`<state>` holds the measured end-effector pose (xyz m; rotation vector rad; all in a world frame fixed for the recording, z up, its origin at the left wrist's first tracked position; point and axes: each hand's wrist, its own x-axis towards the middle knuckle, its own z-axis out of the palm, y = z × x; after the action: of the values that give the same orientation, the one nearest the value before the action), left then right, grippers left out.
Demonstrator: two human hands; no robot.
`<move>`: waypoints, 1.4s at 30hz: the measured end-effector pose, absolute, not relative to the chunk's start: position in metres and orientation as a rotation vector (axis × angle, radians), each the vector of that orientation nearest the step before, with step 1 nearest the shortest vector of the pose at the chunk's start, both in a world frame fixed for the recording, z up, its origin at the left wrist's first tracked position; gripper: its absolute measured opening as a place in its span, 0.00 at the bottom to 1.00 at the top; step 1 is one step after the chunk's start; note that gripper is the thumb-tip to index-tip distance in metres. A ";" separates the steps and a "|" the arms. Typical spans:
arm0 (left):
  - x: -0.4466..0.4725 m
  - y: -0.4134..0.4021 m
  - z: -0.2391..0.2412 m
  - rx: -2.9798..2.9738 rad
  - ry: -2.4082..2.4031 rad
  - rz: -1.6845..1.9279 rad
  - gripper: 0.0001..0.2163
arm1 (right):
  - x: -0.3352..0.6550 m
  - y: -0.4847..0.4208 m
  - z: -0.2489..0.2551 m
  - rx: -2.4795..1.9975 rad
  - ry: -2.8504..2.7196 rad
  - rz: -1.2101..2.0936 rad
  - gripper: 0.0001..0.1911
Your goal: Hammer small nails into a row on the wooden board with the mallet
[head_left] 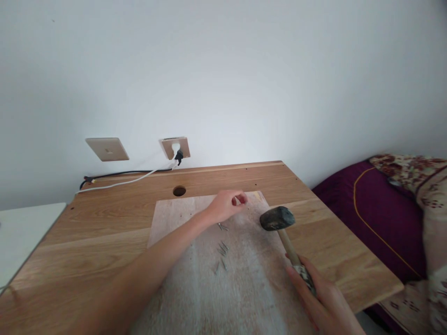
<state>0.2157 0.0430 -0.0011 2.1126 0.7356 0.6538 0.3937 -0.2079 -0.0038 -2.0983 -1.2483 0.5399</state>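
Note:
My right hand (316,291) is wrapped round the handle of a mallet (277,218) with a black head and a pale wooden shaft. The mallet's head hangs over the right edge of a thin plywood board (209,298). At the far part of the board, my left hand (228,204) is closed in a pinch, thumb and forefinger tips together. Whatever lies between those fingertips is too small to make out. Several loose nails (222,249) lie on the board, nearer to me than my left hand.
The board rests on a wooden desk (335,237) with a round cable hole (179,190). Behind it, plugs and cables run from a wall socket (175,148), beside a switch plate (107,149). A white surface (28,237) stands left; purple bedding (377,218) lies right.

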 end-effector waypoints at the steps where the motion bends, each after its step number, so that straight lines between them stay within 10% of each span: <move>1: 0.224 0.046 -0.004 2.106 0.707 0.650 0.07 | 0.395 -0.208 -0.004 -2.102 -1.262 0.543 0.27; 42: 0.237 0.045 -0.023 2.236 0.650 0.632 0.12 | 0.397 -0.200 0.005 -2.127 -1.250 0.977 0.36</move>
<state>0.2368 0.0452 -0.0230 2.2361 0.6496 0.6318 0.3973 -0.2003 0.0055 -2.1272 -1.2500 0.9771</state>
